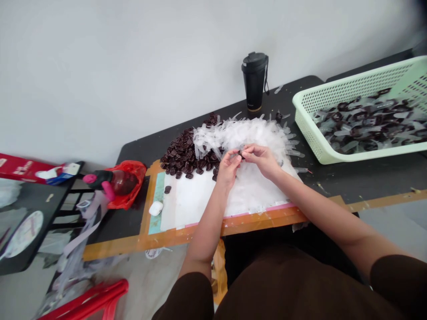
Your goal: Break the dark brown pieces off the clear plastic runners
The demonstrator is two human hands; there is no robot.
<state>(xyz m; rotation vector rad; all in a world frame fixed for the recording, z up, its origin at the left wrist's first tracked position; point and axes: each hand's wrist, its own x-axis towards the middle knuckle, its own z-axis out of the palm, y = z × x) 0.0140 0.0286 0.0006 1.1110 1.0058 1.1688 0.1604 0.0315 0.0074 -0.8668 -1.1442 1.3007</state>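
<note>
Over the front of a white heap, my left hand [229, 168] and my right hand [262, 159] meet fingertip to fingertip. Both are closed in a pinch on one small dark brown piece [240, 154], mostly covered by the fingers. Just behind them spreads a pile of translucent white strips [247, 131]. To its left lies a heap of glossy dark brown pieces [182, 153], and one loose brown piece [167, 190] sits apart on the white sheet [191, 202]. The exact kind of these pieces is too small to tell.
A pale green basket [308, 133] at right holds many brown pieces with strips. A black lidded tumbler [254, 84] stands behind the pile. At left are a white case [155, 208], a spray bottle [122, 182] in a red bag [138, 171], and orange tape [160, 239] along the table edge.
</note>
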